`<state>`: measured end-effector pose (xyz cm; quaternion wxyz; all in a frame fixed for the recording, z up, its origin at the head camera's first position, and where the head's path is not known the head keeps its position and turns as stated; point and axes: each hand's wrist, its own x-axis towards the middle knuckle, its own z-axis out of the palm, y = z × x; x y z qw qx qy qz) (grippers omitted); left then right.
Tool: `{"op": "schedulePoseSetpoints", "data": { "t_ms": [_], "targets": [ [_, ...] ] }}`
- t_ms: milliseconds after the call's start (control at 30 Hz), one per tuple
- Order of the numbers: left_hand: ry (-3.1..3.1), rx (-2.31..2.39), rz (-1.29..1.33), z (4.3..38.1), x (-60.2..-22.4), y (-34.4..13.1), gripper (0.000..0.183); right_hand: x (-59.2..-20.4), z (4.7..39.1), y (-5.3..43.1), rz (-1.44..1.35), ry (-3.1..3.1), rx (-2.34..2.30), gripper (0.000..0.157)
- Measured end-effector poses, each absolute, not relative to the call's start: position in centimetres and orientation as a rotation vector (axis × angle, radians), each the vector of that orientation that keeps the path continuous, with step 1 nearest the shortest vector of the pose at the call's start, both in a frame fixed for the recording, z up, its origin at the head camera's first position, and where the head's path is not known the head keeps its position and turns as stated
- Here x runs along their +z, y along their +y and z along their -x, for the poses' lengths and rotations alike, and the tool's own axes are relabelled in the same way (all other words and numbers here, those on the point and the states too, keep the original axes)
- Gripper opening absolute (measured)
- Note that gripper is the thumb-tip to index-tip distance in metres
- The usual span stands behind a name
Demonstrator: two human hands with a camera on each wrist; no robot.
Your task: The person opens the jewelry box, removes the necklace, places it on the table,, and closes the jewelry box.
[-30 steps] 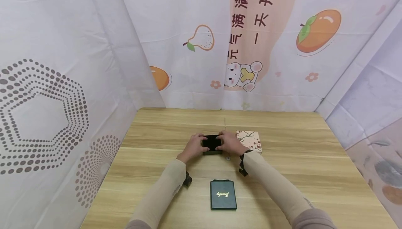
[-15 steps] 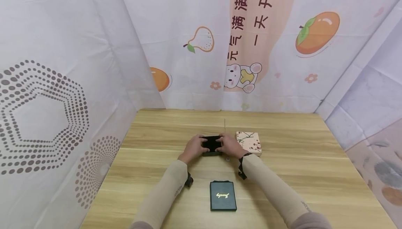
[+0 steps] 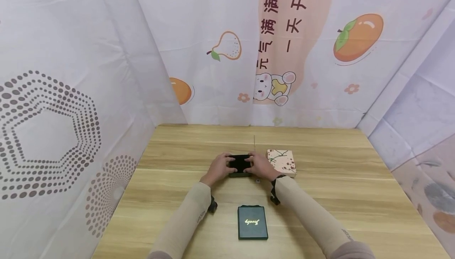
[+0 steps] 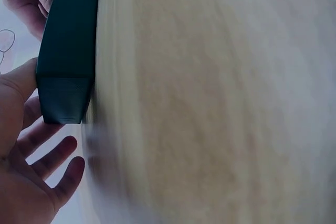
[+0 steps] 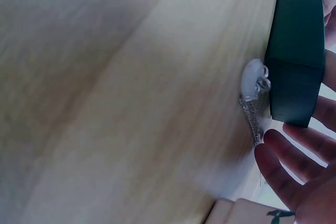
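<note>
A dark green jewelry box (image 4: 71, 30) with a black top face (image 3: 239, 164) rests on the wooden table, between both hands. My left hand (image 3: 220, 167) holds its left end, thumb at the near top edge and index finger toward the far side; the other fingers (image 4: 59, 156) spread loosely away. At the opposite end, my right hand (image 3: 262, 165) holds the box in the same way, its lower fingers (image 5: 291, 153) extended past the corner. A necklace with a white pendant (image 5: 253, 80) lies beside the box's right end. The undersides of some fingertips are hidden.
Nearer the body lies a flat dark green piece (image 3: 252, 222) with gold "Jewelry" lettering. A cream box with a floral branch print (image 3: 282, 162) sits just right of the right hand. Printed curtains (image 3: 213, 93) hang behind the wooden table (image 3: 337, 196).
Both hands keep their places at the box's ends, with hardly any finger movement. The whole head view has shifted slightly.
</note>
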<state>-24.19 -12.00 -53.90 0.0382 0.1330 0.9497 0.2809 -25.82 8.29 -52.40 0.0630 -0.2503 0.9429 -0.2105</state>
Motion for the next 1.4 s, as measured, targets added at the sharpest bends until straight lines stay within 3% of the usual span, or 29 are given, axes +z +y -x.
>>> {"op": "schedulePoseSetpoints", "data": {
  "t_ms": [267,633,1000,1400],
  "targets": [
    [2.915,1.012,-0.442,24.2,-54.4,-12.2,0.04,-52.4,25.8,8.3,0.755,2.846,-0.654,0.045],
    [2.79,1.187,-0.311,23.7,-54.4,-12.4,0.073,-52.4,25.6,8.3,0.785,2.863,-0.625,0.044],
    [2.792,0.957,-0.37,23.6,-54.5,-13.1,0.103,-52.5,25.7,8.4,0.783,2.865,-0.622,0.044],
    [2.779,0.963,-0.375,23.5,-54.4,-13.1,0.101,-52.4,26.0,8.4,0.765,2.828,-0.627,0.046]
  ]
}}
